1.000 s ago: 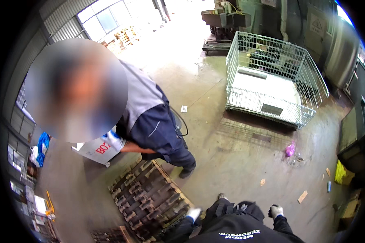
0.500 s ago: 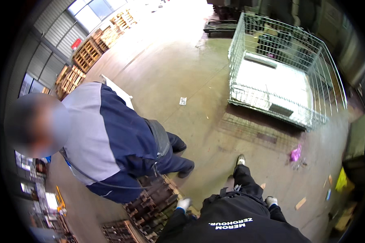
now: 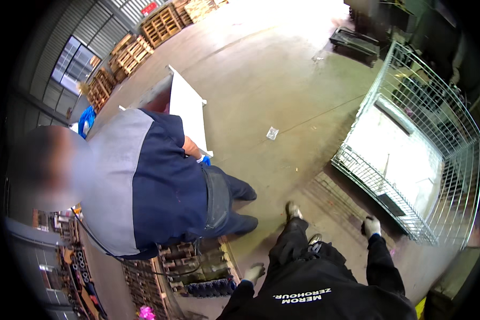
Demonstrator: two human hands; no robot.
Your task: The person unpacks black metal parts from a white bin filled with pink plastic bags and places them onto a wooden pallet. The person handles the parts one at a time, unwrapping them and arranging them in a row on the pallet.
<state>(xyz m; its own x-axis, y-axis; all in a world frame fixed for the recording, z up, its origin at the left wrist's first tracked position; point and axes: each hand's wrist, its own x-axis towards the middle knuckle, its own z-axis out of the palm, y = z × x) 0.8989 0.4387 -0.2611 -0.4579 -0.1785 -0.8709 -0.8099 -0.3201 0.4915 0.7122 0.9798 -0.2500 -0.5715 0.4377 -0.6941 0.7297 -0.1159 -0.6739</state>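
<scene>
My left hand (image 3: 254,272), in a light work glove, hangs low beside my left leg, nearest to the rack of dark metal parts (image 3: 210,288). Its fingers are loosely apart and I see nothing in them. My right hand (image 3: 371,226), gloved too, is held out on the right, by the near side of the wire mesh cage (image 3: 390,205) but apparently apart from it. Its fingers are slightly bent, with nothing seen in the hand. Black sleeves cover both arms.
A co-worker (image 3: 168,184) in a navy and grey jacket stands close on my left, one hand near a white panel (image 3: 188,111). Wooden pallets (image 3: 161,25) are stacked along the far wall. A flat cart (image 3: 356,44) stands beyond the cage; a scrap (image 3: 272,133) lies on the floor.
My view has turned, so the cage sits farther right and lower. My right hand has swung forward, and my legs have changed stride. More of the white panel beside the co-worker shows.
</scene>
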